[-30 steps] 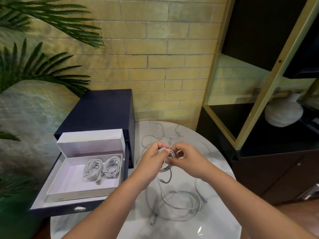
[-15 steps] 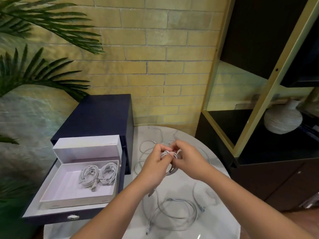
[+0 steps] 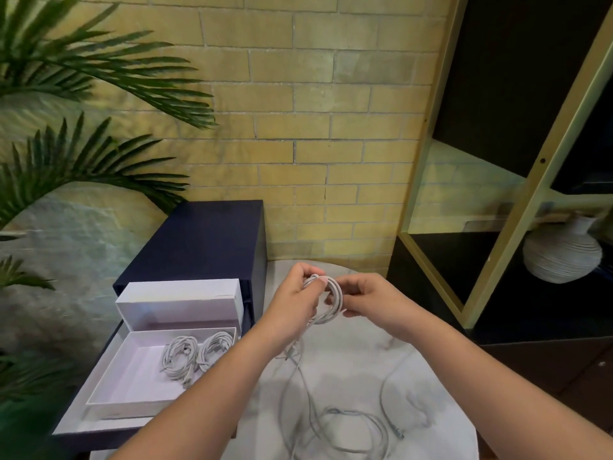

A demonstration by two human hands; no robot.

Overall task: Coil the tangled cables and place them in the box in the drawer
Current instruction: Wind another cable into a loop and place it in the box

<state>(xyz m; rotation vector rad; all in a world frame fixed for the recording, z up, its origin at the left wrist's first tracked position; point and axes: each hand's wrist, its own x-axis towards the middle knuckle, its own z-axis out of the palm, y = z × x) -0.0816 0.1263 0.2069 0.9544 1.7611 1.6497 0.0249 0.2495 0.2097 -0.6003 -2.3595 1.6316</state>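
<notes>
My left hand (image 3: 295,302) pinches the top of a small coil of white cable (image 3: 335,302) held above the round marble table (image 3: 438,410). On the coil's right side my right hand (image 3: 368,300) grips the loops. The cable's loose length hangs from the coil down to tangled loose cables (image 3: 335,426) lying on the table. A white open box (image 3: 132,386) sits in the pulled-out drawer (image 3: 76,429) of a dark blue cabinet (image 3: 202,240) at the left. Two coiled white cables (image 3: 195,355) lie inside the box.
The box lid (image 3: 179,303) stands upright behind the box. Palm fronds (image 3: 66,154) hang over the left side. A black and gold shelf unit (image 3: 517,200) with a white ribbed vase (image 3: 562,254) stands at the right. A yellow brick wall is behind.
Both hands have lifted the coil higher above the table, and the coil looks larger. More loose cable now hangs below the hands. The camera has tilted slightly.
</notes>
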